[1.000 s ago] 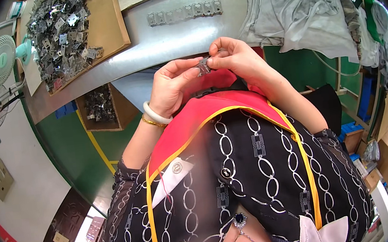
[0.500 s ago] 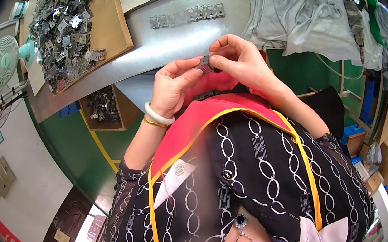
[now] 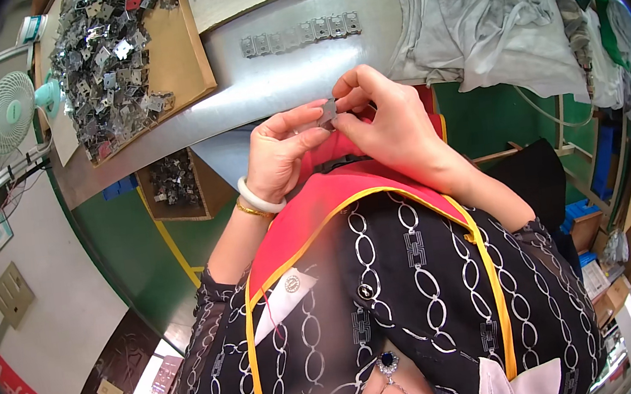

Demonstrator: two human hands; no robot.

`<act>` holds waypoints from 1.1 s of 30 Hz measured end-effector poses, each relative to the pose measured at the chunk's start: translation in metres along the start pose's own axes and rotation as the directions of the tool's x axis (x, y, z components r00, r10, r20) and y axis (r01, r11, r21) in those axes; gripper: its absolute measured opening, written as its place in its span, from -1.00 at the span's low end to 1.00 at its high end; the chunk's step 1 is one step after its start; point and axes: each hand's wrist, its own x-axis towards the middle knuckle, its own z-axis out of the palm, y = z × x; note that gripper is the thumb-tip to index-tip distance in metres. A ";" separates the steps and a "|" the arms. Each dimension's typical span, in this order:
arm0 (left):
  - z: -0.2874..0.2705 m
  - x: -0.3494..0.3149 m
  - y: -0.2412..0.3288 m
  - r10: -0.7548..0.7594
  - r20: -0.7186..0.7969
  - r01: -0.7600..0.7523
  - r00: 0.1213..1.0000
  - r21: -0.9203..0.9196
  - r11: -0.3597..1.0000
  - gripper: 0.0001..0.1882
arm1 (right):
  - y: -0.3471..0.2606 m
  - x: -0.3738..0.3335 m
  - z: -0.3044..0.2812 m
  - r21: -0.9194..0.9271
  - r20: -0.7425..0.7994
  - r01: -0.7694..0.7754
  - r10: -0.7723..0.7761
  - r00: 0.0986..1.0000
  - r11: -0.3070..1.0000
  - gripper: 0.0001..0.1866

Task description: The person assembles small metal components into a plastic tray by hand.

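Between my two hands is a small grey metal plate (image 3: 327, 111), held over my lap just off the near edge of the metal table. My left hand (image 3: 278, 143) pinches its left side between thumb and fingers. On the other side, my right hand (image 3: 388, 115) has thumb and fingertips closed at the plate's edge. A row of several similar small metal plates (image 3: 301, 35) lies on the table beyond my hands. The fingertips hide part of the held plate.
A shallow cardboard tray (image 3: 187, 56) heaped with small metal pieces (image 3: 106, 65) stands at the far left. Grey cloth (image 3: 466, 16) is piled on the right of the metal table (image 3: 242, 96). Below the table is a box of pieces (image 3: 209, 186). A fan (image 3: 10, 111) stands left.
The metal plate has been turned between my fingers and shows a different face. My right hand has shifted slightly left and down. The row on the table looks unchanged.
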 end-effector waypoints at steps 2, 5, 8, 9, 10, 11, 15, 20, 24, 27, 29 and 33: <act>0.003 0.000 0.002 0.000 -0.002 0.000 1.000 -0.003 1.000 -0.69 | -0.001 -0.001 0.001 -0.098 -0.039 0.123 -0.127 0.991 0.988 -0.74; 0.005 0.000 0.002 -0.002 -0.014 0.002 1.000 -0.009 1.000 -0.69 | -0.001 0.000 0.001 -0.095 -0.042 0.116 -0.121 0.992 0.989 -0.71; 0.002 0.000 -0.001 0.010 -0.019 -0.009 1.000 0.005 1.000 -0.69 | -0.004 0.001 -0.003 0.047 0.045 -0.015 0.012 0.999 0.999 -0.68; 0.002 0.000 -0.002 0.021 -0.015 -0.021 1.000 0.019 1.000 -0.69 | -0.002 0.001 -0.003 0.046 0.045 -0.014 0.012 0.999 0.999 -0.68; 0.002 0.000 -0.002 0.022 -0.015 -0.022 1.000 0.017 1.000 -0.69 | 0.001 0.002 -0.001 0.056 0.049 -0.027 0.025 0.998 0.998 -0.66; 0.004 0.000 -0.001 0.023 -0.018 -0.023 1.000 0.037 0.999 -0.69 | 0.004 0.003 0.000 0.066 0.054 -0.040 0.036 0.998 0.997 -0.65; 0.004 0.001 -0.002 0.059 0.001 -0.059 0.998 0.083 0.995 -0.69 | 0.007 0.006 0.000 0.071 0.069 -0.070 0.065 0.996 0.995 -0.65; 0.000 0.000 -0.005 0.061 -0.011 -0.060 0.998 0.086 0.995 -0.69 | 0.011 0.008 0.006 0.040 0.072 -0.058 0.055 0.996 0.998 -0.67; 0.003 0.000 -0.005 0.056 -0.038 -0.053 0.998 0.070 0.996 -0.70 | 0.020 0.003 0.014 -0.104 -0.047 0.110 -0.116 0.992 0.988 -0.69; 0.000 0.001 -0.007 0.071 -0.056 -0.068 0.996 0.069 0.995 -0.70 | 0.015 0.000 0.016 -0.331 -0.149 0.252 -0.314 0.938 0.910 -0.71; 0.000 0.001 -0.007 0.075 -0.053 -0.072 0.996 0.060 0.996 -0.71 | 0.013 0.000 0.017 -0.387 -0.141 0.254 -0.329 0.934 0.886 -0.71; -0.001 0.000 -0.009 0.092 -0.054 -0.090 0.994 0.049 0.995 -0.71 | 0.008 -0.002 0.017 -0.432 -0.134 0.282 -0.371 0.919 0.857 -0.72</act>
